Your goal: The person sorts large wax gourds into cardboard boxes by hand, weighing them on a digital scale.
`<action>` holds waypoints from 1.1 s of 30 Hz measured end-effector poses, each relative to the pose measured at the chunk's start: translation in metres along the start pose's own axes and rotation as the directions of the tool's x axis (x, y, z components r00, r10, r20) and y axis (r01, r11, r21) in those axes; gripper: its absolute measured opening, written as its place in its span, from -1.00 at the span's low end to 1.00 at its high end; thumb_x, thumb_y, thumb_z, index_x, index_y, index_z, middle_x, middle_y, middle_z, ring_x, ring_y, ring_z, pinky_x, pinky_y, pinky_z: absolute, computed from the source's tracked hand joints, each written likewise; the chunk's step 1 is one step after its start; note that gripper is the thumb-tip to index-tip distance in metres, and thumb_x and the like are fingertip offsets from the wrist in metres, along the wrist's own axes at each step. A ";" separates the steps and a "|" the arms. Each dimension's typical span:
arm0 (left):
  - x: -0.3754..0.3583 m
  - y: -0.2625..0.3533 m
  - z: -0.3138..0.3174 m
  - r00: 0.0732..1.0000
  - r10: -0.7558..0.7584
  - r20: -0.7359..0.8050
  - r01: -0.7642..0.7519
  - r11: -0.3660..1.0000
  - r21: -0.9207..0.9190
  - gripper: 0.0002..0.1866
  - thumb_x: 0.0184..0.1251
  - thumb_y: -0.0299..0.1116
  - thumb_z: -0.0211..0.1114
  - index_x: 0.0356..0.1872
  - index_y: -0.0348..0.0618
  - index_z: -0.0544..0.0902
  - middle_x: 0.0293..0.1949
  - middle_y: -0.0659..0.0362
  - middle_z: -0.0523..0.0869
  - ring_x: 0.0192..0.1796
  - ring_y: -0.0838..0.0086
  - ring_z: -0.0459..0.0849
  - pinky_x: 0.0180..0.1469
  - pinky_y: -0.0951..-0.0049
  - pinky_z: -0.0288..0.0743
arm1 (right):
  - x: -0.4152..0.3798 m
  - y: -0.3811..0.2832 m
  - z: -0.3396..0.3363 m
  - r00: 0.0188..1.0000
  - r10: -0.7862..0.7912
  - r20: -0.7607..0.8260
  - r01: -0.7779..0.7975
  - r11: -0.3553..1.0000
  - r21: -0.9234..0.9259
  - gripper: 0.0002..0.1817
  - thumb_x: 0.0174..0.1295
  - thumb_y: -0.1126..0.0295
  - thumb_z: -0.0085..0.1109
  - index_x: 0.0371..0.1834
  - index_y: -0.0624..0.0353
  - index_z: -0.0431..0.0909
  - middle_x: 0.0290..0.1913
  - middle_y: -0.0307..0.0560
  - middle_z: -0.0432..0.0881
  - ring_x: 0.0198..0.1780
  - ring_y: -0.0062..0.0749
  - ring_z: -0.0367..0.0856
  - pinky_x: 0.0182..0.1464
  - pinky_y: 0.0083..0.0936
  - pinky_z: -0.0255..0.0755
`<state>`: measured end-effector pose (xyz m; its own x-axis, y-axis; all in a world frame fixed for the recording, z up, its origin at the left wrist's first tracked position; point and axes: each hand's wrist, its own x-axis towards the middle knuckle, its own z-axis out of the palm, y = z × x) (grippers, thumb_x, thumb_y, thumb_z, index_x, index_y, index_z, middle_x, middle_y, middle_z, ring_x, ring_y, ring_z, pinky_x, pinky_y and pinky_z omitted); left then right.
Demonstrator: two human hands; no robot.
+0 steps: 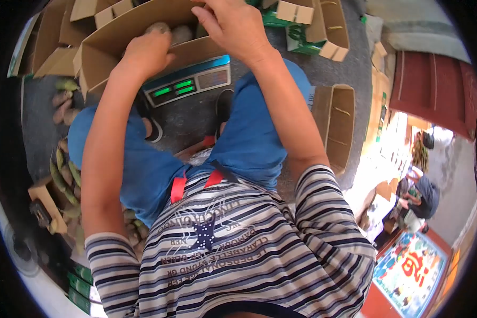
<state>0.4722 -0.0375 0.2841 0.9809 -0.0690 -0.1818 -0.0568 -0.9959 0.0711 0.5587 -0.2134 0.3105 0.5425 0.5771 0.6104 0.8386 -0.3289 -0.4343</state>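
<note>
An open cardboard box (103,45) stands on a digital scale (188,82) with a blue edge and lit green displays. Inside it lie round brown tubers (182,35). My left hand (147,52) reaches over the box's near wall, fingers curled down against one brown tuber (158,26); its fingertips are partly hidden. Above the right part of the box is my right hand (236,26), thumb and forefinger apart, with nothing visible between them. The other fingers of that hand run toward the top edge of the view.
Brown and green produce (63,164) lies on the floor at left, beside a small carton (46,204). More open boxes stand at top left, at top right (334,26) and by my right knee (340,127). Another person (424,196) is in the far right background.
</note>
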 end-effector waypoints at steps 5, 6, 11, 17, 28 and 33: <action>0.003 0.000 0.016 0.994 0.010 0.105 -0.010 1.000 0.001 -0.71 0.19 -0.27 0.23 -0.18 -0.26 0.48 -0.19 -0.10 0.58 -0.12 0.03 0.61 -0.10 0.12 0.50 | -0.020 0.024 -0.062 0.903 0.427 -0.053 -0.421 0.902 0.090 -0.75 0.25 0.35 0.09 -0.10 0.27 0.52 -0.22 -0.02 0.65 -0.19 -0.25 0.64 -0.14 -0.47 0.47; 0.004 -0.001 0.016 0.995 0.016 0.100 -0.016 1.000 0.003 -0.72 0.20 -0.27 0.22 -0.19 -0.25 0.48 -0.19 -0.10 0.58 -0.12 0.03 0.61 -0.10 0.12 0.50 | -0.043 0.058 -0.059 0.930 0.341 -0.134 -0.333 0.939 0.084 -0.81 0.32 0.35 0.01 -0.11 0.19 0.52 -0.28 -0.10 0.66 -0.27 -0.43 0.67 -0.27 -0.54 0.51; 0.004 -0.002 0.018 0.996 0.038 0.085 -0.040 0.999 0.016 -0.76 0.22 -0.31 0.19 -0.19 -0.24 0.48 -0.20 -0.09 0.58 -0.14 0.04 0.61 -0.11 0.11 0.50 | -0.164 0.126 -0.116 0.766 0.586 -0.263 -0.642 0.714 -0.280 -0.72 0.25 0.32 0.04 -0.03 0.17 0.51 -0.10 0.06 0.60 -0.05 -0.15 0.58 -0.01 -0.35 0.41; 0.006 0.000 0.020 0.997 0.032 0.077 -0.035 0.998 0.045 -0.79 0.21 -0.33 0.19 -0.21 -0.22 0.49 -0.20 -0.08 0.58 -0.14 0.06 0.62 -0.13 0.11 0.51 | -0.381 0.126 -0.189 0.245 0.958 -0.146 -0.742 0.088 -0.665 -0.27 0.05 -0.06 0.19 0.20 0.19 0.31 0.10 0.22 0.47 0.13 0.09 0.44 0.10 -0.16 0.36; 0.009 0.002 0.022 0.994 -0.015 0.108 0.010 0.999 0.050 -0.76 0.19 -0.31 0.22 -0.16 -0.18 0.57 -0.18 -0.06 0.59 -0.14 0.09 0.64 -0.13 0.14 0.53 | -0.416 0.105 -0.211 0.374 0.861 -0.345 -0.874 0.203 -0.441 -0.49 0.05 0.08 0.31 -0.08 0.27 0.56 -0.30 0.23 0.64 -0.19 0.06 0.64 -0.20 -0.28 0.48; 0.013 0.004 0.029 0.995 -0.036 0.091 0.027 0.995 0.100 -0.77 0.17 -0.32 0.22 -0.19 -0.17 0.59 -0.19 -0.02 0.60 -0.14 0.14 0.65 -0.15 0.19 0.54 | -0.325 0.105 -0.259 0.514 0.649 -0.560 -0.851 0.310 -0.423 -0.61 0.18 0.17 0.20 -0.11 0.29 0.55 -0.33 0.14 0.66 -0.30 -0.12 0.66 -0.23 -0.33 0.47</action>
<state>0.4793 -0.0436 0.2539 0.9614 -0.0379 -0.2724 -0.0485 -0.9983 -0.0322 0.4833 -0.6288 0.2378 0.8515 -0.3354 0.4031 -0.1812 -0.9096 -0.3740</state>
